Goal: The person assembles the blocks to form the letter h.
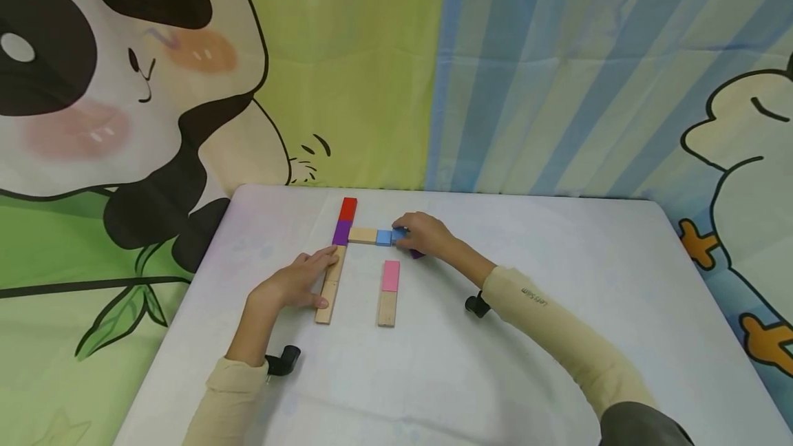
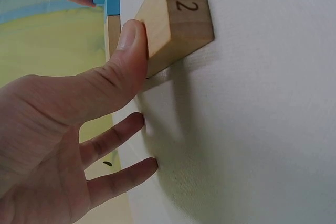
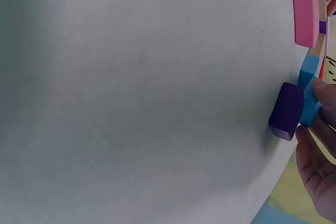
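My right hand (image 1: 426,232) pinches a blue block (image 3: 310,109) between thumb and fingers. That block sits at the right end of a short row, beside another blue block (image 1: 384,237) and a plain wooden block (image 1: 363,235). A dark purple block (image 3: 286,109) lies against the held one, partly hidden by the hand in the head view. My left hand (image 1: 297,281) rests along a longer line of blocks, its fingers fairly straight. Its thumb touches the side of a plain wooden block (image 2: 170,19) marked 42. Farther up this line are a purple block (image 1: 341,232) and a red block (image 1: 348,208).
A pink block (image 1: 390,275) and a plain wooden block (image 1: 387,309) lie end to end between the hands. Everything stands on a white-covered table (image 1: 557,260). Behind its back edge hangs a printed cloth (image 1: 359,74).
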Available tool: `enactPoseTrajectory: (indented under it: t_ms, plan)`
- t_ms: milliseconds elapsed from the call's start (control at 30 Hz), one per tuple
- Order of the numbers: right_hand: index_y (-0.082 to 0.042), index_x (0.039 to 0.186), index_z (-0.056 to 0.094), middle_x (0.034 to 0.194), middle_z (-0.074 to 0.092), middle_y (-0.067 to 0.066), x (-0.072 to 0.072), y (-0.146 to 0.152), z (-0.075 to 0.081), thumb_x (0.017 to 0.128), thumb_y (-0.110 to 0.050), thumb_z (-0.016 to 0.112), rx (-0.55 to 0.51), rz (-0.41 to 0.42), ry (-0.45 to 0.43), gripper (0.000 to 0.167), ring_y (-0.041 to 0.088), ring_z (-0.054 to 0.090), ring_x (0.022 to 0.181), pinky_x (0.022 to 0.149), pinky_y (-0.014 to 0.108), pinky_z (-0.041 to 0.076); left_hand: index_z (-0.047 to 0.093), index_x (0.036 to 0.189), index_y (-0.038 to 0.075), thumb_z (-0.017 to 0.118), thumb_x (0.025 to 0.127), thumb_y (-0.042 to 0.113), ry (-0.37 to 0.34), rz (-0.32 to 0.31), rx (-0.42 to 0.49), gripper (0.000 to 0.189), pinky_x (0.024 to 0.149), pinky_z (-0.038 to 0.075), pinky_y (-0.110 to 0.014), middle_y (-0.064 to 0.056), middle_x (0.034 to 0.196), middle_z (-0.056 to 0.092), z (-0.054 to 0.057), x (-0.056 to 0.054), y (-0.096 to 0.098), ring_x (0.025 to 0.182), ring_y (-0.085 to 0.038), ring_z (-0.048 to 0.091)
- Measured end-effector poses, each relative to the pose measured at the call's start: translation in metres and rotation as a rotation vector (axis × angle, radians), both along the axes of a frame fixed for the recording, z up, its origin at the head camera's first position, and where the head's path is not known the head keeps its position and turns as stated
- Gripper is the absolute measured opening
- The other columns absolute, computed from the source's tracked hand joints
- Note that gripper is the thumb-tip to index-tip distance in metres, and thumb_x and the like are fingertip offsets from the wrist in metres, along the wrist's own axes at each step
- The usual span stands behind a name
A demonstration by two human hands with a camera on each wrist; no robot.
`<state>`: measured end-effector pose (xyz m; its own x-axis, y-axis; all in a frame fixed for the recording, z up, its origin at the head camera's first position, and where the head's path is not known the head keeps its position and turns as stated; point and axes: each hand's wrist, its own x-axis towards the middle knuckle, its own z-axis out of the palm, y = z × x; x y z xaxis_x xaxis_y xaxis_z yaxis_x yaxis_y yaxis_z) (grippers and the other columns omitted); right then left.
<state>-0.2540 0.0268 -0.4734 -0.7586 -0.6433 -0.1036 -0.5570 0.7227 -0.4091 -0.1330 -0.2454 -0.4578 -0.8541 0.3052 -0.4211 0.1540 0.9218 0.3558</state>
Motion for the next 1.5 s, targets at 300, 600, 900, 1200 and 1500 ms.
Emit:
enactPoseTrajectory:
  t_ms: [300, 600, 900, 1200, 1500]
  plan:
    - [-0.008, 0.126, 0.065, 0.125, 0.067, 0.007, 0.000, -0.003, -0.008, 0.090, -0.026, 0.069, 0.024, 0.013, 0.003, 0.040, 0.020, 0.062, 0.110, 0.093, 0.036, 0.052, 0.029, 0.153, 0.013, 0.079, 0.077, 0.030, 0.008, -0.014, -0.002, 0.092, 0.100, 0.047, -0.055, -0.003, 0.165, 0.014, -0.003, -0.001, -0.001, 0.139, -0.035, 0.033]
    - [-0.008, 0.125, 0.065, 0.124, 0.067, 0.007, 0.004, -0.004, -0.009, 0.090, -0.027, 0.070, 0.018, 0.005, 0.015, 0.040, 0.021, 0.062, 0.109, 0.091, 0.035, 0.054, 0.027, 0.153, 0.015, 0.079, 0.077, 0.030, 0.000, -0.008, 0.011, 0.094, 0.098, 0.049, -0.053, -0.003, 0.164, 0.016, -0.004, -0.002, -0.002, 0.138, -0.034, 0.034]
    - [-0.007, 0.122, 0.065, 0.122, 0.066, 0.011, 0.007, 0.019, -0.002, 0.094, -0.031, 0.064, -0.051, -0.032, 0.098, 0.038, 0.028, 0.061, 0.115, 0.096, 0.041, 0.053, 0.027, 0.154, 0.015, 0.079, 0.077, 0.030, 0.006, -0.012, 0.007, 0.094, 0.097, 0.050, -0.052, -0.003, 0.164, 0.016, -0.003, -0.002, -0.002, 0.138, -0.034, 0.034]
    - [-0.002, 0.118, 0.067, 0.118, 0.069, 0.012, 0.017, 0.051, -0.014, 0.091, -0.020, 0.066, -0.119, 0.000, 0.062, 0.032, 0.027, 0.063, 0.113, 0.098, 0.042, 0.051, 0.027, 0.154, 0.016, 0.080, 0.077, 0.030, -0.006, 0.004, -0.003, 0.095, 0.098, 0.049, -0.053, -0.003, 0.164, 0.015, -0.003, -0.002, -0.002, 0.139, -0.033, 0.034]
    - [-0.002, 0.118, 0.066, 0.120, 0.069, 0.011, 0.024, 0.058, -0.021, 0.089, -0.015, 0.070, -0.134, 0.104, 0.099, 0.032, 0.025, 0.064, 0.112, 0.098, 0.040, 0.052, 0.026, 0.154, 0.015, 0.079, 0.077, 0.030, -0.008, 0.003, -0.008, 0.095, 0.098, 0.049, -0.053, -0.004, 0.164, 0.016, -0.003, -0.001, -0.001, 0.138, -0.033, 0.034]
